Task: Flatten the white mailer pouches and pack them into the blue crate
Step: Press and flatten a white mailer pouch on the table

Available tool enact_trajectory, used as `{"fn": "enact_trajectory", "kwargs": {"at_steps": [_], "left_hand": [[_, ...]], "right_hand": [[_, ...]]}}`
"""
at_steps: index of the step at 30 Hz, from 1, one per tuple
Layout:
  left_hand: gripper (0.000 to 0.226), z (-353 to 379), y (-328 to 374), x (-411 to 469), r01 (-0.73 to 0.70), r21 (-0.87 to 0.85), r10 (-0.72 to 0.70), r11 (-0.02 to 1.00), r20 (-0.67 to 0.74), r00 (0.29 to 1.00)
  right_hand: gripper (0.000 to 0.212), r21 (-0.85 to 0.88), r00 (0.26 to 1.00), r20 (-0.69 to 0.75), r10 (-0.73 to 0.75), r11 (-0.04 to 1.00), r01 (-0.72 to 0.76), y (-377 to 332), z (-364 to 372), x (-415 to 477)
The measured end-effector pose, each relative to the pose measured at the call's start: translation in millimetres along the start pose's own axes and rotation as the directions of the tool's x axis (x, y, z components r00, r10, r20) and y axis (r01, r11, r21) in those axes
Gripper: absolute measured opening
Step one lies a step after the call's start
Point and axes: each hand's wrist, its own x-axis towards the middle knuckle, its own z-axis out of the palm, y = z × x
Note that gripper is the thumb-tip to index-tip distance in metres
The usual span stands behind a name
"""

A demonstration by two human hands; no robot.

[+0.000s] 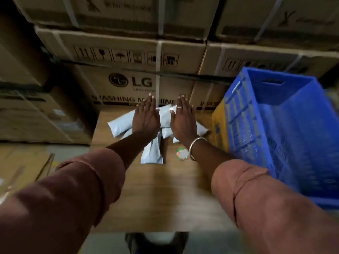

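Several white mailer pouches (120, 125) lie in a loose pile on a cardboard box top (146, 189) in front of me. One pouch (152, 153) sticks out toward me from under the pile. My left hand (145, 119) and my right hand (183, 120) are stretched flat, palms down, side by side over the middle of the pile, fingers straight and holding nothing. The blue crate (286, 129) stands to the right of the pile, tilted toward me, and its inside looks empty.
Stacked cardboard appliance boxes (132, 81) form a wall right behind the pile. A yellow panel (219, 123) sits between the box top and the crate. A round green and red sticker (181, 153) is on the box top near my right wrist. My shoes (156, 242) show below.
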Motion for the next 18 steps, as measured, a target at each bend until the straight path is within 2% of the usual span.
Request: {"fn": "enact_trajectory", "kwargs": {"at_steps": [4, 6, 10, 14, 18], "left_hand": [[0.059, 66.7, -32.2, -16.4, 0.162, -0.036, -0.153, 0.986, 0.191, 0.970], [0.063, 90.2, -44.3, -19.9, 0.246, -0.059, -0.227, 0.967, 0.229, 0.947], [0.053, 109.2, -52.4, -18.5, 0.455, -0.157, -0.385, 0.876, 0.339, 0.858], [0.043, 114.1, -56.0, -18.8, 0.525, -0.315, -0.439, 0.791, 0.307, 0.845], [0.050, 108.4, -53.3, -20.2, 0.630, -0.435, -0.556, 0.643, 0.301, 0.775]], "right_hand": [[0.055, 0.072, 0.976, 0.132, 0.173, 0.980, -0.183, 18.9, 52.9, -17.3], [0.054, 0.071, 0.956, 0.182, 0.229, 0.967, -0.245, 25.5, 72.1, -19.2], [0.041, 0.063, 0.906, 0.203, 0.371, 0.919, -0.390, 26.8, 90.2, -11.4], [0.035, 0.295, 0.823, 0.193, 0.535, 0.768, -0.569, 22.3, 98.6, -9.5], [0.034, 0.475, 0.746, 0.291, 0.599, 0.586, -0.656, 19.5, 104.9, -13.1]]}}
